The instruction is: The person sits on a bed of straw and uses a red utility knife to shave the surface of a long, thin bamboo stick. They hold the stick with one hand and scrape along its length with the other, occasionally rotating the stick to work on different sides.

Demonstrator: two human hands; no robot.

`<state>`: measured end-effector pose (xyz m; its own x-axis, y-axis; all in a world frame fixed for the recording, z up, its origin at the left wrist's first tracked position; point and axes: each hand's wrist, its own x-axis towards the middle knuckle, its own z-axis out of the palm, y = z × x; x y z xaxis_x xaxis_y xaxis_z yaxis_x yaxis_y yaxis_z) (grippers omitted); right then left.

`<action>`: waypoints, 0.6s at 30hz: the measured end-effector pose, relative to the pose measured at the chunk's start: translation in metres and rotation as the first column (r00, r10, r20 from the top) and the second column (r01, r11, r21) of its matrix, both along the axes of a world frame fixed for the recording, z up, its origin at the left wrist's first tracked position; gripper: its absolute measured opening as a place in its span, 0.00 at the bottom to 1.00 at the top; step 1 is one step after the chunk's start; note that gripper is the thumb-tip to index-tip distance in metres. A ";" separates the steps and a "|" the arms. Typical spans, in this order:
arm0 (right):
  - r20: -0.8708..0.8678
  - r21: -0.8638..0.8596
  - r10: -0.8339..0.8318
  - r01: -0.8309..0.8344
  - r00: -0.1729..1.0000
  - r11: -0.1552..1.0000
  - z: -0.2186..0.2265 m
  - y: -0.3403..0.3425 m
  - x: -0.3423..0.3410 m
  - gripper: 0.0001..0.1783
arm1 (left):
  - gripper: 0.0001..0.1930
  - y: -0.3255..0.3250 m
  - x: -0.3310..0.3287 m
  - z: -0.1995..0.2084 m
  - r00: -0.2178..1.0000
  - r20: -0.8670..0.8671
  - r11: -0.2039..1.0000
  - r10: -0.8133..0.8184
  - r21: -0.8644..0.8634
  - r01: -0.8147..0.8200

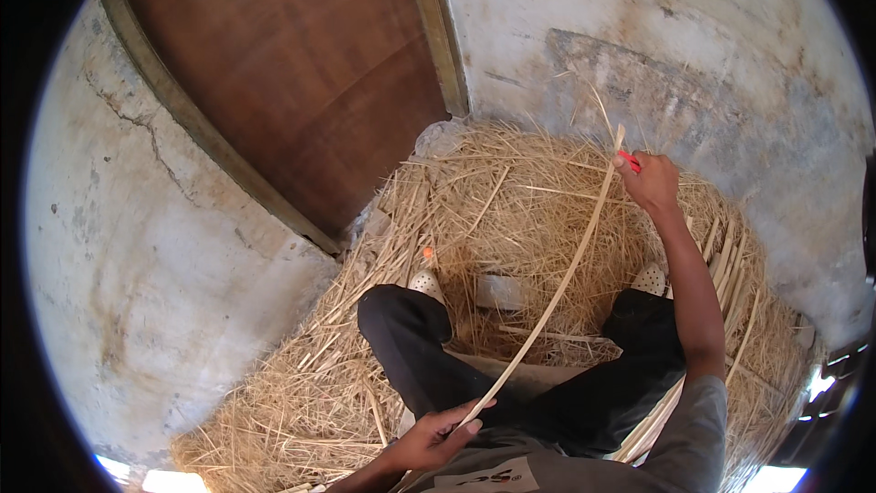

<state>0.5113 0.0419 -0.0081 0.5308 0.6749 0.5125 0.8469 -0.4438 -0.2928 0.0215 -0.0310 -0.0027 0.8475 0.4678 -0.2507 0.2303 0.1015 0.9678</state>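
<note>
A long, pale bamboo strip (568,281) runs slantwise across my lap, gently bowed. Its lower end is pinched between the thumb and fingers of my left hand (440,436), close to my body. Far out on the right, my right hand (653,181) is closed around a small red tool (629,162), of which only the red part shows. This tool meets the strip near its upper end, where a thin sliver (600,108) curls away toward the wall. Whether the right fingers also grip the strip is hidden.
Shavings (538,173) cover the ground around my feet. Beside my right leg lies a bundle of bamboo strips (727,265). A grey block (500,292) sits between my shoes, and a small orange object (428,253) lies near the left one. Stained walls (164,246) and a brown door (301,64) stand close.
</note>
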 end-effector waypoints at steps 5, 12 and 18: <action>-0.260 0.072 -0.258 0.285 0.930 0.956 -0.028 -0.011 0.083 0.38 | 0.21 -0.002 -0.017 -0.001 0.991 -0.050 0.991 -0.126 -0.044 0.124; -0.122 -0.054 -0.155 0.150 0.980 0.987 -0.033 -0.030 0.059 0.36 | 0.22 0.022 -0.004 -0.015 0.992 -0.008 0.985 0.122 -0.123 -0.122; 0.077 -0.004 0.633 -0.635 0.770 0.773 0.006 -0.037 -0.128 0.33 | 0.24 0.056 0.064 -0.005 0.976 0.104 0.977 0.190 -0.120 -0.177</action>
<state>0.3836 0.0051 -0.0019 -0.0509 0.8341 0.5493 0.9521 0.2065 -0.2253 0.0858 0.0255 -0.0074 0.7757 0.5932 -0.2155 0.0866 0.2382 0.9674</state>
